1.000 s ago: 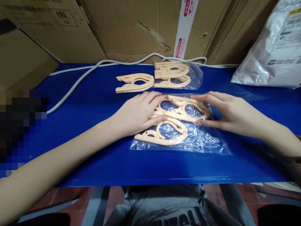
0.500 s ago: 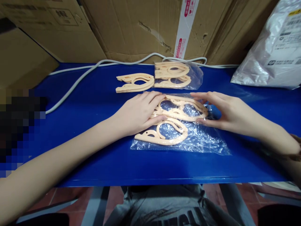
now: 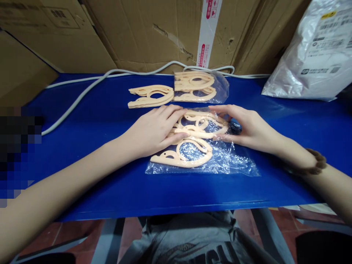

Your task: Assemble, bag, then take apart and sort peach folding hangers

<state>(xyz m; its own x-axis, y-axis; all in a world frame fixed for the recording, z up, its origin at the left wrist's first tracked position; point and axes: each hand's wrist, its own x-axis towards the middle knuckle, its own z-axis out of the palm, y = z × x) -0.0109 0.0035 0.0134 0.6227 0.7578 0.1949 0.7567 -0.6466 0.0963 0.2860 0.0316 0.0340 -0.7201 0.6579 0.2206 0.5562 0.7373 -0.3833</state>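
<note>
A clear plastic bag (image 3: 232, 163) lies flat on the blue table with beige folding clothes hangers inside. One folded hanger (image 3: 202, 161) rests in the near half; other overlapping hangers (image 3: 199, 134) fill the far half. Over the bag's left end is my left hand (image 3: 158, 130), its thumb and fingers closed around the bag and the hangers' left ends; its fingertips press on the film. From the right, my right hand (image 3: 243, 126) grips the rounded right end of the far hangers through the film, thumb near, fingers far. Its palm side is partly hidden.
Behind the bag lie loose folded hangers (image 3: 151, 97) and a bagged set of hangers (image 3: 202, 88). A white cable (image 3: 106, 75) runs along the back, before cardboard boxes (image 3: 154, 40). A white plastic parcel (image 3: 310, 62) stands at the back right.
My right hand has moved left, closer to my left hand, and the far hangers have slid left with it inside the bag. The view has shifted slightly.
</note>
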